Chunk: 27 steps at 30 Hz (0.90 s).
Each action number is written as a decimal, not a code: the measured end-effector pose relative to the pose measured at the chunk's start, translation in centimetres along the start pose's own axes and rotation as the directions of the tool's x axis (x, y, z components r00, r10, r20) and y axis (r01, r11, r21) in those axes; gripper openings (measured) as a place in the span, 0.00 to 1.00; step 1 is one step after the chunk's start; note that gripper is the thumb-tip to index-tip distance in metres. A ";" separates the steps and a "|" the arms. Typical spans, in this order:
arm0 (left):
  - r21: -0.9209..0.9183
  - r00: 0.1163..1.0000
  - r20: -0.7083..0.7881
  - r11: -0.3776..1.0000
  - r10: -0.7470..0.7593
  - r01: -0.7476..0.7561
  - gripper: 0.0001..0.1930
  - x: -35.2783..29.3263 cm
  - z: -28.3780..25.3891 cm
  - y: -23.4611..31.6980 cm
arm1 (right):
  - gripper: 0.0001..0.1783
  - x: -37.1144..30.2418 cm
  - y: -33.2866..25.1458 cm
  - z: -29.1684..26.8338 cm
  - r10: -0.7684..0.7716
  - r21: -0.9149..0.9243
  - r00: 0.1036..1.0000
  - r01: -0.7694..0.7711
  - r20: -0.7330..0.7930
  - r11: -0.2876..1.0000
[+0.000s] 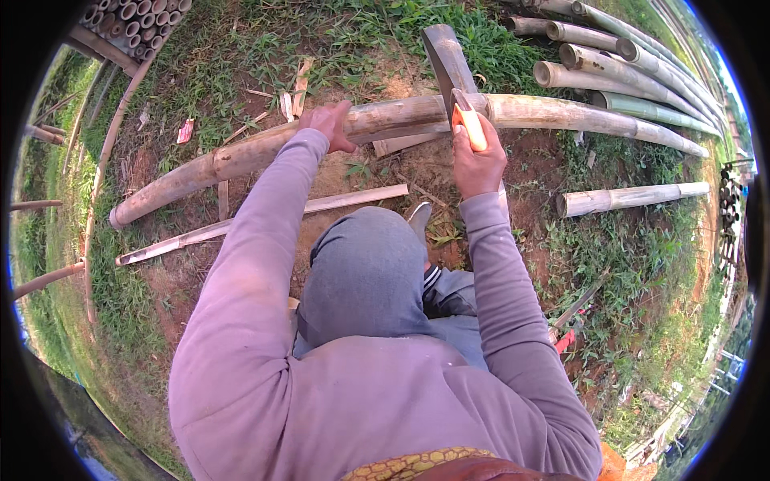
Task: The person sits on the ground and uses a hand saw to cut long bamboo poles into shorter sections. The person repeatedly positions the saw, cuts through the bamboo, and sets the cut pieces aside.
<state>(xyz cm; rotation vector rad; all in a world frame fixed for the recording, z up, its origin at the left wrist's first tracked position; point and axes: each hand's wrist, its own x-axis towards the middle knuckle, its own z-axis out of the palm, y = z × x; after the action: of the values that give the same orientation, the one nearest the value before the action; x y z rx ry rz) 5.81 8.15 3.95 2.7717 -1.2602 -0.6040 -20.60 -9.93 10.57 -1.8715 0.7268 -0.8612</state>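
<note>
Long bamboo pole (385,118), one, lying crosswise in front. Left hand (325,127), one, fingers and thumb clasped over it. Right hand (480,163), one, fingers wrapped round one orange-handled saw (474,132). Short bamboo pole (634,198), one, at right.

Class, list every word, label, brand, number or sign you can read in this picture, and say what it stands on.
None can be read.
Red-and-white scrap on the ground: any print is too small and blurred to read.
Saw and bamboo pole: no readable marks.
</note>
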 end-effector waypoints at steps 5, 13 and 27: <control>0.017 0.998 0.022 0.998 -0.055 0.055 0.52 -0.2 -0.3 -1.5 | 0.31 -13.8 0.4 -6.2 -0.061 -0.116 0.998 0.063 0.022 0.991; 0.032 0.999 0.012 0.999 -0.042 0.041 0.54 -0.4 -0.8 -0.1 | 0.27 -10.4 2.1 -4.1 -0.082 -0.042 0.996 0.081 -0.023 0.996; -0.019 1.000 -0.020 1.000 -0.023 0.023 0.48 -0.3 -0.3 -0.9 | 0.33 -22.2 -0.5 -11.8 0.026 0.019 0.999 -0.027 0.045 0.999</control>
<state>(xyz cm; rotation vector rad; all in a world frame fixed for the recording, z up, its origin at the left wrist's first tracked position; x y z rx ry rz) 6.34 8.97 4.14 2.7738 -1.2145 -0.5843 -42.96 1.57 9.13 -1.8540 0.7118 -0.8047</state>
